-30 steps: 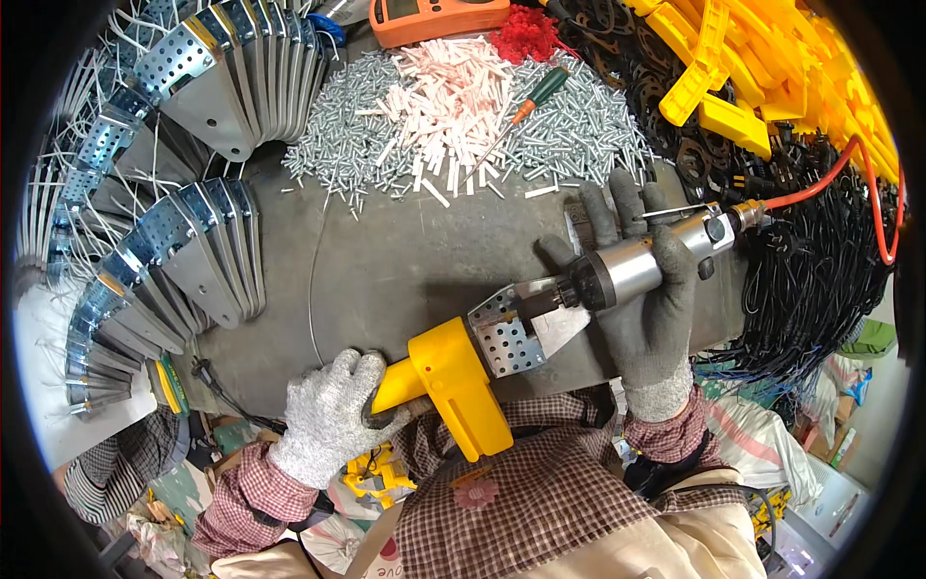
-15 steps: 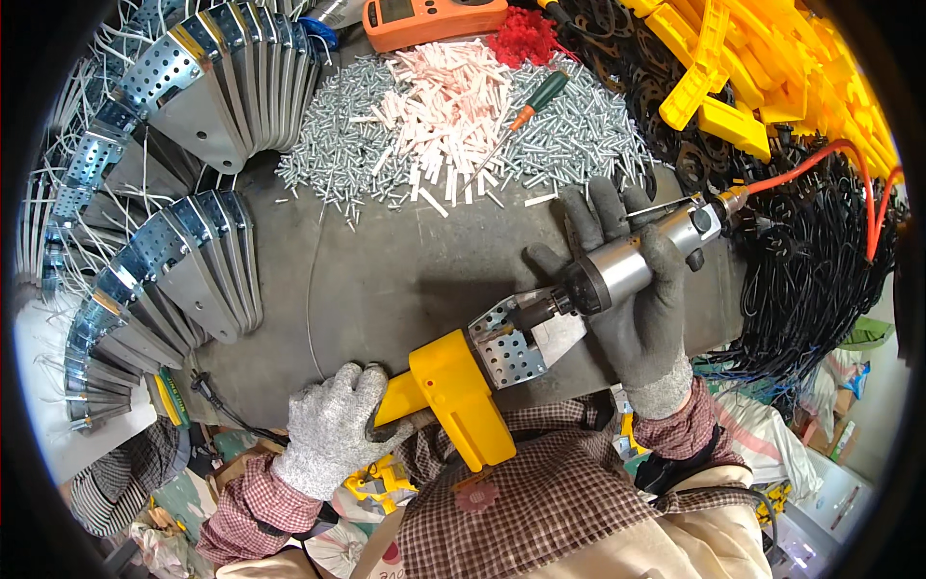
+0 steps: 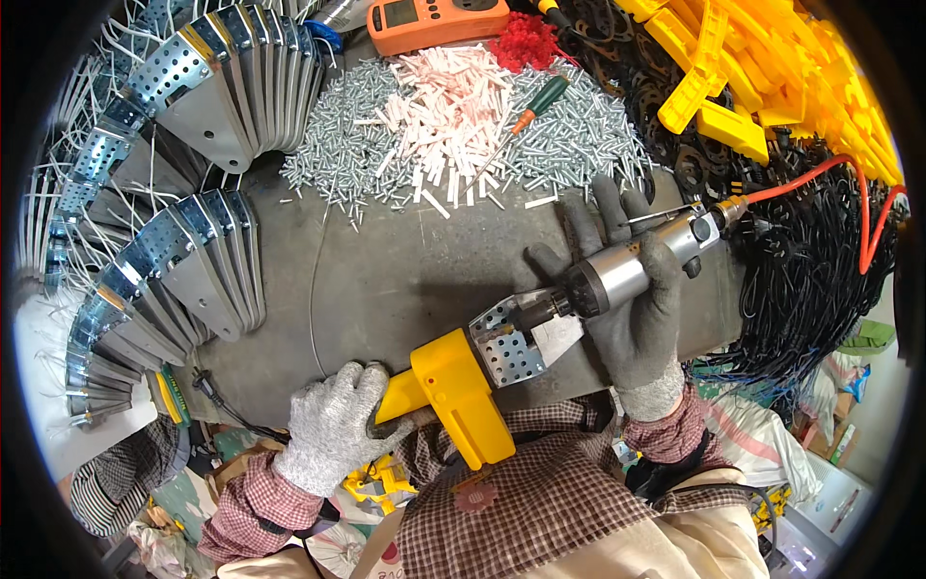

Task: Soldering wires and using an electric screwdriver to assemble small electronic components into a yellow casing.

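Note:
My left hand (image 3: 338, 423), in a light grey glove, is closed around the handle of a yellow plastic housing (image 3: 461, 400). A perforated metal bracket (image 3: 505, 347) with a flat grey plate sits at the housing's right end. In my right hand (image 3: 639, 333), gloved in darker grey, lies a silver air screwdriver (image 3: 617, 277) with a black collar. Its nose points left and meets the bracket; the exact contact point is hidden. An orange air hose (image 3: 796, 179) runs from the tool's rear end.
Silver screws (image 3: 569, 140) and pale small tubes (image 3: 449, 96) are heaped at the back, with a green-handled screwdriver (image 3: 547, 95) on top. An orange meter (image 3: 434, 24) stands behind. Metal bracket assemblies (image 3: 207, 261) line the left. Yellow housings (image 3: 733, 77) and black cords (image 3: 801, 261) crowd the right.
Both hands, the yellow housing and the tool hold nearly the same pose. The orange hose has shifted slightly at the right.

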`<state>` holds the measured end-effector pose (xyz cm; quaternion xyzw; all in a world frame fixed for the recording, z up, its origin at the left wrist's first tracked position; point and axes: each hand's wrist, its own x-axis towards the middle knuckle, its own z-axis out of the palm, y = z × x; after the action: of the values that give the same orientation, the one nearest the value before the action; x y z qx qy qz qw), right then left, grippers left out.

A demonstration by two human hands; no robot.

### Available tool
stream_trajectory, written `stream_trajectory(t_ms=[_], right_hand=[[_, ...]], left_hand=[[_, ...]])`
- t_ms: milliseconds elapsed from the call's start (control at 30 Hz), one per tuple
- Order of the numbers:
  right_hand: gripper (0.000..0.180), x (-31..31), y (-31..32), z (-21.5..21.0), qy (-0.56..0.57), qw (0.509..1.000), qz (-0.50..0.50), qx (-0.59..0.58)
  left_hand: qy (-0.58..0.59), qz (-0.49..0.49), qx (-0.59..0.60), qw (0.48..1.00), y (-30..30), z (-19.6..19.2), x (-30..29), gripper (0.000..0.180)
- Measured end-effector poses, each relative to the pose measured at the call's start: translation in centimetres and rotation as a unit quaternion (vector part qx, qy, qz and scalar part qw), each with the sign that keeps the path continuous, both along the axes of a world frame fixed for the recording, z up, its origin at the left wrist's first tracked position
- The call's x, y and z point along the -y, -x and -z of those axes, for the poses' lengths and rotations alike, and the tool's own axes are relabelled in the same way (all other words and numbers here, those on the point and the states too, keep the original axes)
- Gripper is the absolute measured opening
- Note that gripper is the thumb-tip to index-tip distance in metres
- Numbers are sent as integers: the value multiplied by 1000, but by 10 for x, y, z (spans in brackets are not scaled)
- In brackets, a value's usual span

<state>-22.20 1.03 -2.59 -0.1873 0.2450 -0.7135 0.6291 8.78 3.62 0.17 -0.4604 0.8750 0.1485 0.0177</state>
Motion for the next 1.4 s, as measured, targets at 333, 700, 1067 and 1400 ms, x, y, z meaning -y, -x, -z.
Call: stream_trajectory(t_ms=[333, 700, 1067, 1400], right_hand=[[58, 9, 102, -63, -169, 847, 113, -490], [37, 20, -228, -107, 448, 472, -278, -707], [17, 51, -219, -261, 630, 566, -50, -529], [16, 208, 11, -180, 246, 285, 15, -927]], left_hand=[[146, 47, -73, 985, 44, -8, -12, 59], [-436, -249, -573, 648, 58, 21, -91, 35], [133, 30, -185, 973, 66, -19, -4, 30], [53, 21, -204, 977, 175, -63, 164, 34]])
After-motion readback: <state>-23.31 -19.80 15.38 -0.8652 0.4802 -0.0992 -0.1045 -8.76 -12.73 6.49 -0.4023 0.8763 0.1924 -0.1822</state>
